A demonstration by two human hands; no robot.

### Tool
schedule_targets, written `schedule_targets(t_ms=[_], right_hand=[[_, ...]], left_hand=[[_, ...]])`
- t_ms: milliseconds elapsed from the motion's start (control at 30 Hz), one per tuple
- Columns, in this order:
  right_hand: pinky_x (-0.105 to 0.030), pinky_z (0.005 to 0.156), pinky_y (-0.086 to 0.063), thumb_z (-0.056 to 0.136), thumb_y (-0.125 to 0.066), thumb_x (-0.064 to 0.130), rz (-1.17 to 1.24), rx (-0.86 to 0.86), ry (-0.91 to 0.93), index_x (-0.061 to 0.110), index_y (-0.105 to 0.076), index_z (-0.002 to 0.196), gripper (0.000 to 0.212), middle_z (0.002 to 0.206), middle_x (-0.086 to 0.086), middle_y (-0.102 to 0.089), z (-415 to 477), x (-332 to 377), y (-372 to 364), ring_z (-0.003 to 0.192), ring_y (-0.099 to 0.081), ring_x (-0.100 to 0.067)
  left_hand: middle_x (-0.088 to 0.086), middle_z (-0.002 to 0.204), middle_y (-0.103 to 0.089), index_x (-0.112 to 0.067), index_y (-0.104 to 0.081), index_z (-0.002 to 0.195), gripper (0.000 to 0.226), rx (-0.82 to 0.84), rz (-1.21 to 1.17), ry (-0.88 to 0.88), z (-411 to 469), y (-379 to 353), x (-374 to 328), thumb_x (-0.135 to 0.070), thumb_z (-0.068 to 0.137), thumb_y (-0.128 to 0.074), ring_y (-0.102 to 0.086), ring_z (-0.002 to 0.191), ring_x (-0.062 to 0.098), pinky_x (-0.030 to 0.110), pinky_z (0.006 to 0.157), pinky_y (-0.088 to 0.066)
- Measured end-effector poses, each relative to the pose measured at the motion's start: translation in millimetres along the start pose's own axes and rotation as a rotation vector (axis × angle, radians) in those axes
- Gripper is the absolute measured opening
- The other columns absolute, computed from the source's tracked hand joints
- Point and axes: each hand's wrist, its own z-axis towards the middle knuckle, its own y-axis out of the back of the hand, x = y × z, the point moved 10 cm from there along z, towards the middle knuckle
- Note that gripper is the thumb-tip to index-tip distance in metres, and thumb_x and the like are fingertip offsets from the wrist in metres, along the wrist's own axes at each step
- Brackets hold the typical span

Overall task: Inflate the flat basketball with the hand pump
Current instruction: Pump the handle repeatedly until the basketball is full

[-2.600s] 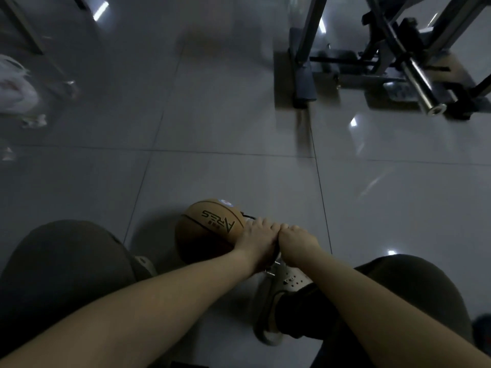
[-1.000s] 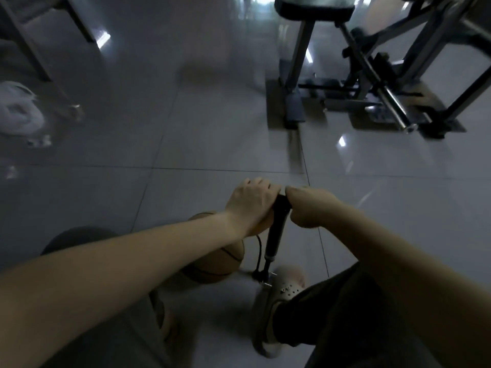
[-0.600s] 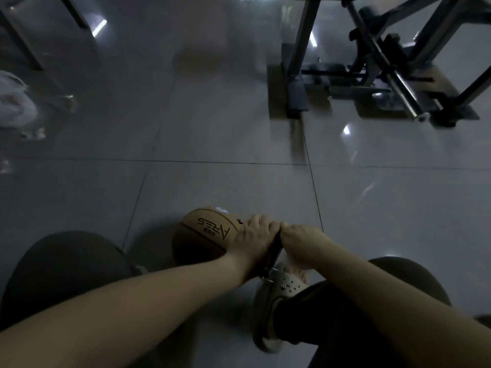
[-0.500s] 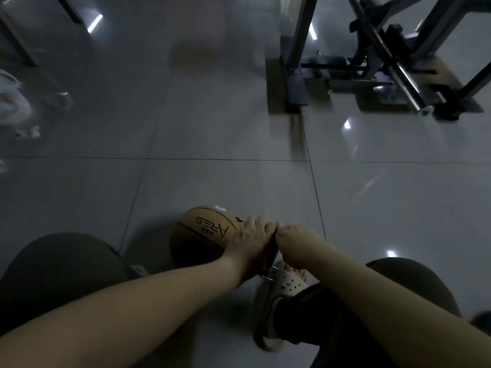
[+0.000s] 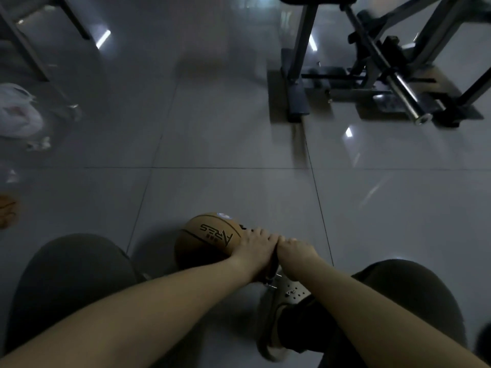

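An orange-brown basketball (image 5: 210, 236) with dark lettering lies on the grey tiled floor between my knees. The black hand pump (image 5: 272, 266) stands just right of it, almost wholly hidden under my hands. My left hand (image 5: 253, 251) grips the left side of the pump's handle and my right hand (image 5: 293, 254) grips the right side, knuckles touching. The handle is pushed down low, close to the pump's foot, which sits by my light clog shoe (image 5: 279, 312).
A metal weight bench frame (image 5: 297, 83) with a steel bar (image 5: 406, 96) stands at the back right. A white plastic bag (image 5: 18, 112) and scraps lie at the far left, near a dark metal leg (image 5: 24, 46). My knees flank the ball.
One second ago the handle was raised with the black shaft showing; both hands have since pushed it down low beside the ball. Over the last half second they stayed down.
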Motion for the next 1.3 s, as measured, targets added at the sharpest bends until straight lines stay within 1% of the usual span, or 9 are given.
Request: schedule_targets(t_ms=[100,333,433,567,633,867,967,1133,1300], right_hand=[[-0.04,0.095,-0.05,0.099,-0.048,0.011,-0.02,-0.047,0.02,0.008,-0.043,0.135,0.036,0.132,-0.009,-0.053,-19.9,3.1,36.6,0.121,-0.054,-0.026],[-0.036,0.076,-0.055,0.098,-0.052,0.024,0.024,-0.247,-0.053,0.012,-0.05,0.119,0.025,0.108,-0.005,-0.059,-41.6,-17.4,124.6,0.091,-0.062,-0.025],[-0.033,0.069,-0.047,0.098,-0.047,0.016,0.081,-0.239,-0.062,0.01,-0.047,0.118,0.021,0.112,-0.009,-0.057,-46.5,-8.4,84.1,0.096,-0.061,-0.027],[-0.035,0.076,-0.049,0.098,-0.039,0.012,0.149,-0.223,-0.113,0.011,-0.049,0.115,0.019,0.113,-0.012,-0.058,-29.1,-10.0,38.4,0.099,-0.06,-0.029],[-0.036,0.079,-0.05,0.1,-0.04,0.013,0.159,-0.198,-0.127,0.011,-0.048,0.116,0.018,0.114,-0.012,-0.056,-18.2,-10.7,27.3,0.101,-0.059,-0.029],[-0.039,0.086,-0.051,0.098,-0.049,0.017,0.157,-0.1,-0.154,0.009,-0.045,0.12,0.024,0.119,-0.013,-0.053,18.6,-13.4,-6.9,0.109,-0.056,-0.031],[-0.039,0.088,-0.051,0.099,-0.049,0.02,0.168,-0.037,-0.164,0.009,-0.044,0.122,0.026,0.12,-0.014,-0.052,26.5,-9.7,-31.2,0.109,-0.055,-0.03],[-0.041,0.092,-0.052,0.096,-0.055,0.018,0.16,-0.009,-0.151,0.006,-0.043,0.124,0.033,0.122,-0.016,-0.052,25.0,-9.8,-27.3,0.112,-0.055,-0.033],[-0.041,0.092,-0.049,0.094,-0.058,0.017,0.184,0.03,-0.094,0.006,-0.042,0.129,0.04,0.128,-0.014,-0.053,-3.9,-7.5,-4.7,0.117,-0.055,-0.03]], left_hand=[[0.009,0.126,-0.051,-0.015,-0.043,0.13,0.035,-0.095,0.059,-0.043,-10.8,36.6,3.5,-0.018,0.095,-0.04,-0.049,0.115,0.03,0.039,0.092,-0.035],[0.007,0.09,-0.058,-0.014,-0.055,0.098,0.028,-0.491,-0.008,-0.037,-24.1,141.8,20.8,-0.021,0.08,-0.036,-0.055,0.08,0.026,0.034,0.068,-0.037],[0.006,0.089,-0.056,-0.016,-0.054,0.095,0.018,-0.461,-0.047,-0.034,-26.5,95.9,6.2,-0.023,0.082,-0.045,-0.053,0.079,0.024,0.032,0.062,-0.035],[0.005,0.082,-0.056,-0.017,-0.057,0.09,0.019,-0.5,-0.09,-0.025,-19.1,51.3,1.2,-0.027,0.084,-0.042,-0.053,0.072,0.024,0.034,0.057,-0.044],[0.006,0.084,-0.055,-0.016,-0.057,0.095,0.013,-0.497,-0.088,-0.025,-13.8,36.8,3.9,-0.024,0.085,-0.054,-0.052,0.073,0.023,0.034,0.059,-0.044],[0.005,0.089,-0.054,-0.019,-0.059,0.102,0.025,-0.353,-0.053,0.022,9.7,-10.1,9.7,-0.034,0.083,-0.065,-0.05,0.078,0.023,0.034,0.062,-0.041],[0.007,0.094,-0.054,-0.017,-0.051,0.106,0.049,-0.263,-0.048,0.015,7.9,-34.9,4.7,-0.049,0.075,-0.07,-0.051,0.085,0.025,0.039,0.076,-0.047],[0.011,0.11,-0.049,-0.015,-0.045,0.129,0.054,-0.143,-0.095,-0.011,8.4,-35.9,4.1,-0.045,0.086,-0.057,-0.045,0.097,0.027,0.042,0.087,-0.04],[0.011,0.122,-0.051,-0.015,-0.044,0.125,0.031,-0.093,0.006,-0.055,0.6,0.4,-1.6,-0.027,0.097,-0.039,-0.047,0.112,0.029,0.038,0.089,-0.038]])
